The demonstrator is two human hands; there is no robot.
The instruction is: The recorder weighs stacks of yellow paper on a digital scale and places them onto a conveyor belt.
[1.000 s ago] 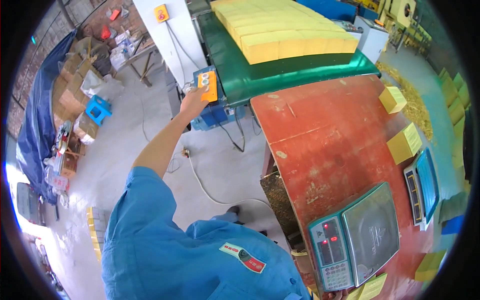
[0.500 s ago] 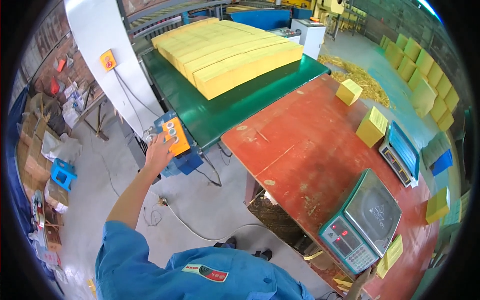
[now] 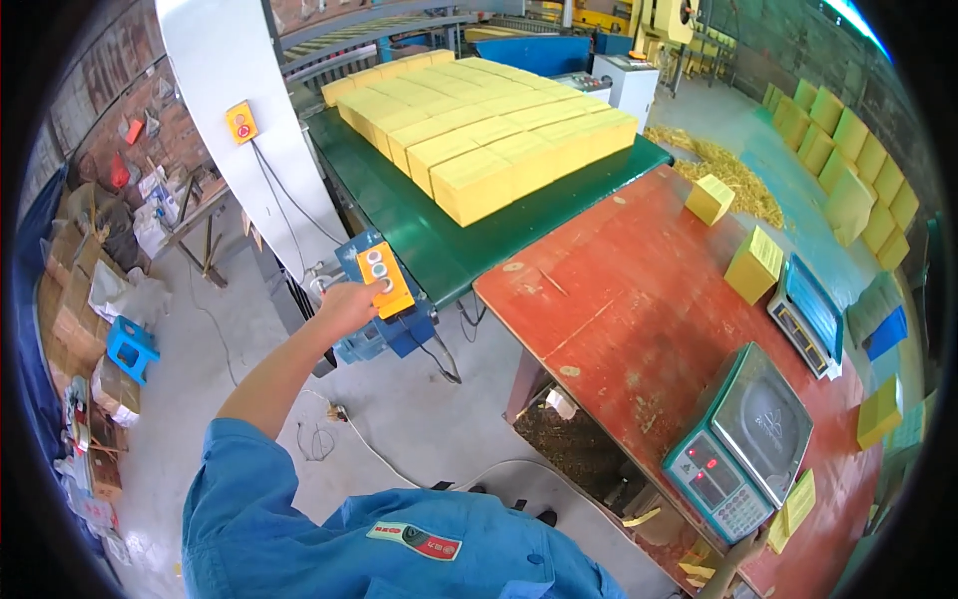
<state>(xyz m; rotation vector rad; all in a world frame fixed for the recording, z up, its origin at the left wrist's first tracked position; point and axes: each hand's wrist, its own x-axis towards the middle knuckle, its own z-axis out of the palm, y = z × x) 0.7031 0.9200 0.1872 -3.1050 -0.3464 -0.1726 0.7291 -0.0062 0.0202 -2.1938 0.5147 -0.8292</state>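
My left hand point(image 3: 351, 307) is at the orange control box point(image 3: 387, 283), fingers mostly curled in and one fingertip on its lowest round button. The box sits on a blue motor housing beside the green conveyor belt point(image 3: 409, 240). Rows of yellow blocks point(image 3: 499, 120), apparently of stacked sheets, lie on that belt. At the lower right, my right hand point(image 3: 746, 551) is by the near corner of a digital scale point(image 3: 743, 439) with lit red digits and a bare steel pan. The scale's corner partly hides that hand's fingers. A thin yellow stack point(image 3: 793, 511) lies beside it.
The red table point(image 3: 599, 309) adjoins the belt. It bears yellow blocks point(image 3: 753, 265) and a second scale point(image 3: 806, 314). A white machine column point(image 3: 225, 110) stands left of the belt. A cable point(image 3: 379, 447) crosses the floor. Yellow stacks point(image 3: 838, 150) line the right wall.
The left hand has drawn down the control box, its spread fingers now curled with one at the lowest button. The yellow rows have moved nearer along the belt, a gap opening behind them. My view has shifted slightly.
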